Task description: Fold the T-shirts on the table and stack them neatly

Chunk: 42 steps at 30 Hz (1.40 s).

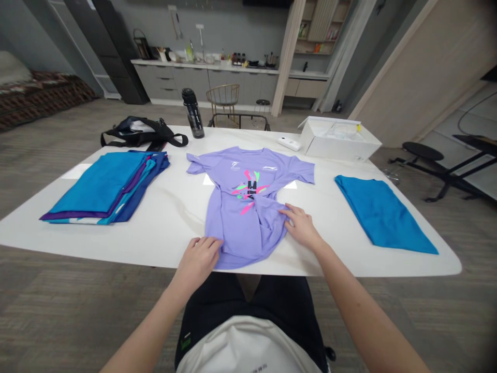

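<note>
A lavender T-shirt (236, 228) lies front up on the table, its collar toward the far side and its hem near the front edge. Pink, green and black print marks its chest, and creases gather at its lower right. My left hand (200, 257) is closed on the shirt's lower left edge, fingers curled at the hem. On the other side, my right hand (302, 226) pinches the fabric along the right edge, a little higher up. The fingertips are partly hidden by the cloth and the hands.
Folded blue and purple garments (91, 184) are stacked at the left of the white table (174, 202). A folded blue cloth (382, 215) lies at the right. Farther back are a black bag (142, 130), a dark bottle (193, 115), a white device (289, 143) and a white box (334, 144).
</note>
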Motion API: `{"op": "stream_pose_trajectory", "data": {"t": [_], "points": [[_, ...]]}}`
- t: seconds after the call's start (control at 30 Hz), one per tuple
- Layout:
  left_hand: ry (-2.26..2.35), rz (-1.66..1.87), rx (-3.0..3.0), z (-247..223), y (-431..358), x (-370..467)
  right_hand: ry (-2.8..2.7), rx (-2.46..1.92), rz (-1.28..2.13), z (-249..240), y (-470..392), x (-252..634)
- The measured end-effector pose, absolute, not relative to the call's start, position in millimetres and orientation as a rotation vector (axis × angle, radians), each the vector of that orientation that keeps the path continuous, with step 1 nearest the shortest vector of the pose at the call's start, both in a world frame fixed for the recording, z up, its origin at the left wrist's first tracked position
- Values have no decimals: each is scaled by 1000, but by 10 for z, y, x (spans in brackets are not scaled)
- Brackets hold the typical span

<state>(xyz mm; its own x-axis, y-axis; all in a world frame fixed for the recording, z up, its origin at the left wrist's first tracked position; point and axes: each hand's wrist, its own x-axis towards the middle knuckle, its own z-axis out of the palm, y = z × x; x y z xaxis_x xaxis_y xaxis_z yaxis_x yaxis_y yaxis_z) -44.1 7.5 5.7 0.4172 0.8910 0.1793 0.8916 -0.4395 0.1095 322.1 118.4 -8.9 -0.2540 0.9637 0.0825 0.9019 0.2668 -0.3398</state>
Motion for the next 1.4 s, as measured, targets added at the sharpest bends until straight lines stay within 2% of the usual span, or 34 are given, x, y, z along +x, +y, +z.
{"op": "stream_pose_trajectory", "data": {"t": [0.23,0.33,0.43,0.53,0.67,0.77,0.9,1.03,1.13,1.3,1.4], "points": [[-1680,-400,-2626,-52,54,-552,-2303,-1718,169,-28,1292,3250],[-1822,-673,-2513,-34,62,-664,-2277,-1631,149,64,1176,3270],[-1938,-968,-2334,77,61,-784,-2219,-1488,272,149,959,3292],[-2040,-1114,-2144,188,54,-889,-2126,-1515,348,168,715,3292],[-2167,-1066,-1955,193,32,-1031,-2131,-1722,303,118,456,3277],[-2190,-852,-1938,104,-8,-1136,-2240,-1760,265,85,334,3311],[-2047,-496,-2087,-18,-46,-1198,-2318,-1727,237,21,257,3418],[-1926,-400,-2231,-87,-11,-1196,-2247,-1748,160,-71,238,3467],[-1928,-452,-2294,-97,9,-1229,-2168,-1744,96,-76,210,3464],[-2077,-868,-2181,11,-72,-1302,-2196,-1711,-26,-2,110,3504],[-2121,-968,-2149,68,-145,-1294,-2244,-1754,-52,-20,56,3517]]}}
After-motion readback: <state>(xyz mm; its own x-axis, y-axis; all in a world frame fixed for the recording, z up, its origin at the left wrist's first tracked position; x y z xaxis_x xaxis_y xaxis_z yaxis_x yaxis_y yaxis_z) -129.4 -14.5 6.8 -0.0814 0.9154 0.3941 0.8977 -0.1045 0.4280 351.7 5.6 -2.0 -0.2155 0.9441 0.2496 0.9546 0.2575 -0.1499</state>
